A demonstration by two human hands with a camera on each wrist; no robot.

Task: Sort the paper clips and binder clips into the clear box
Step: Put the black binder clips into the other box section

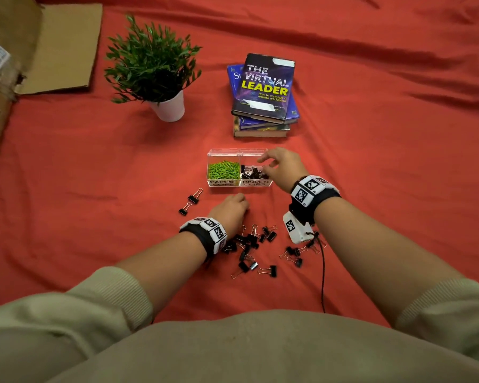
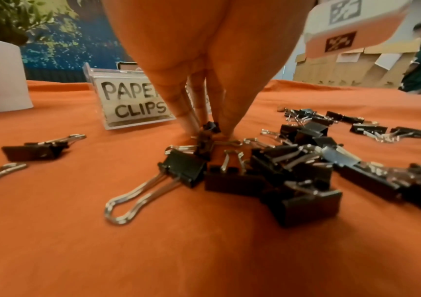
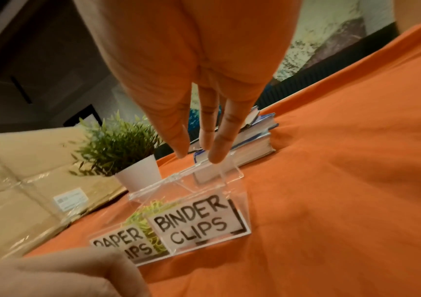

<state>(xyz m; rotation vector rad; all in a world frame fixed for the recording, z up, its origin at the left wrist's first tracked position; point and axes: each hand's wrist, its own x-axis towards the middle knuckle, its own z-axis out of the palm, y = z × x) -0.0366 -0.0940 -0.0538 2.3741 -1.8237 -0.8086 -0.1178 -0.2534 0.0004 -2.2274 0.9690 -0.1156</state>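
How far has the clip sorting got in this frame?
Done: green paper clips fill their compartment of the clear box, and no loose ones show. In hand: the left hand pinches a binder clip on the cloth; the right hand hovers open over the binder compartment. Left: the binder clip pile.

In the head view the left hand (image 1: 228, 210) shows only its back, its fingertips hidden beneath it. In the left wrist view the "PAPER CLIPS" label (image 2: 133, 102) loses its last letter behind the fingers (image 2: 178, 104), and the binder clip (image 2: 210, 128) they touch is blurred. The cardboard box (image 1: 0, 78) is cut off by the frame's left edge.
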